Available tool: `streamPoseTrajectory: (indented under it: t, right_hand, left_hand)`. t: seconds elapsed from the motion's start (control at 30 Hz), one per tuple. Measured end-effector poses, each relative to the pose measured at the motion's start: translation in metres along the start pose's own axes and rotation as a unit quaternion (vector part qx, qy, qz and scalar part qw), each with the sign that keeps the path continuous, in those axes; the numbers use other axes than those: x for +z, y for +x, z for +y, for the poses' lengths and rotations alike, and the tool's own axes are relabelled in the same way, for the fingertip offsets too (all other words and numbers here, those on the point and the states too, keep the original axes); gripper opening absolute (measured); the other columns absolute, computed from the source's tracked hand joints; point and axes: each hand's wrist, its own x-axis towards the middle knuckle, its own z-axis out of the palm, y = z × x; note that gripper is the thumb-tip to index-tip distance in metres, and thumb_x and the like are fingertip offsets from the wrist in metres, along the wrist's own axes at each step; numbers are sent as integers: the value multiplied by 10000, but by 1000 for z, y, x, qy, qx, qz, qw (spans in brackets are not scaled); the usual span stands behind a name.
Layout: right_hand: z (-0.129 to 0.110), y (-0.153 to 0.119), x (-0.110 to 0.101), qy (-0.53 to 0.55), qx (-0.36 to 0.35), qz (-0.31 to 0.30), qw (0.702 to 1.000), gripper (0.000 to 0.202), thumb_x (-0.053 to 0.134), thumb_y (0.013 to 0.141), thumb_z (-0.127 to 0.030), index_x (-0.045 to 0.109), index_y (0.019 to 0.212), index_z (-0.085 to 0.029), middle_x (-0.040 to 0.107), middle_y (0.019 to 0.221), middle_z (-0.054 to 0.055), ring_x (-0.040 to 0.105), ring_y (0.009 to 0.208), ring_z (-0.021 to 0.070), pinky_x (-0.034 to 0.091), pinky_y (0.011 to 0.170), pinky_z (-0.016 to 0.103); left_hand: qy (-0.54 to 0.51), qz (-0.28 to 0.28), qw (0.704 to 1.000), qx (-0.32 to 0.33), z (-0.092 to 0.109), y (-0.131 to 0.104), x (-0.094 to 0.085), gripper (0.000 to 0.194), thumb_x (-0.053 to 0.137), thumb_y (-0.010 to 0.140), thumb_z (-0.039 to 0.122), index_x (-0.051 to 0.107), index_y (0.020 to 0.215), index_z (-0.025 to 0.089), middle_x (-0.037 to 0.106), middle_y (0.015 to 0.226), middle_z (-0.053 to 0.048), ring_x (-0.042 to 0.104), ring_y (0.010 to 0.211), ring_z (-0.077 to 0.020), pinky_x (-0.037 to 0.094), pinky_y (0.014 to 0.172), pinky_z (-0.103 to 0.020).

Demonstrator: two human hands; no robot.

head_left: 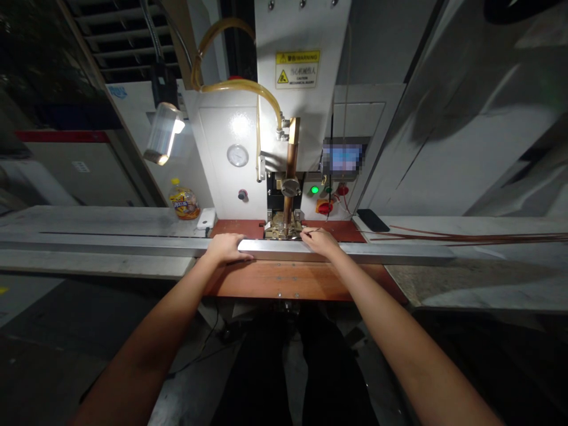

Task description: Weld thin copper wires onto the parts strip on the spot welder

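Note:
A long silver metal bar (pixel 284 249) lies lengthwise across the worktable, in front of a spot welder's copper-coloured upper electrode (pixel 290 160). My left hand (pixel 226 247) grips the bar left of the electrode, thumb on the front side and fingers over the top. Close to the electrode tip on the right, my right hand (pixel 320 241) pinches a thin metal rod (pixel 295 238) above the bar's back edge. Its fingers hide part of the rod. Below the electrode sits a small metal fixture (pixel 277 225), partly hidden behind the bar.
Thin copper-coloured rods (pixel 465 238) and a black phone (pixel 373 220) lie on the right. To the left stand a bottle (pixel 183 201) and a white box (pixel 206 219). A lit lamp (pixel 164 133) hangs above. The welder carries a gauge (pixel 237 155) and a green-lit button (pixel 315 190).

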Motion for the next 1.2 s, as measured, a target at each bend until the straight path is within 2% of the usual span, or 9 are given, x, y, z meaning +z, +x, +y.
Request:
streamPoseTrajectory:
  t: [0.6,0.77,0.97,1.2]
  right_hand:
    - [0,-4,3,-11,-3,10,1000,368,314,954,-381,657,968,-248,724,999,43,630,912,181,368,764,244]
    - [1,-6,5,-13,-15,21,1000,338,342,953,-354,657,927,-236,722,978,37,614,908,163,357,778,233]
    - [2,-14,10,-15,-28,66,997,329,365,950,-341,671,884,-237,719,925,28,596,886,163,358,767,237]
    - [1,-22,12,-8,-36,127,991,316,394,937,-339,668,812,-241,701,810,32,583,773,167,349,697,249]
  left_hand:
    - [-3,12,1000,7,1,-5,2,869,461,626,859,585,1246,264,638,1243,-95,578,1118,-324,417,895,-373]
    - [8,33,999,15,2,-9,5,840,472,637,848,597,1223,260,658,1195,-93,594,1080,-310,426,881,-363]
    - [22,102,994,38,1,-15,14,744,517,671,793,608,1172,251,677,1134,-87,617,1031,-291,438,847,-354]
    - [35,126,990,46,4,-20,16,719,551,689,745,604,1186,229,679,1101,-97,617,1008,-294,434,847,-370]
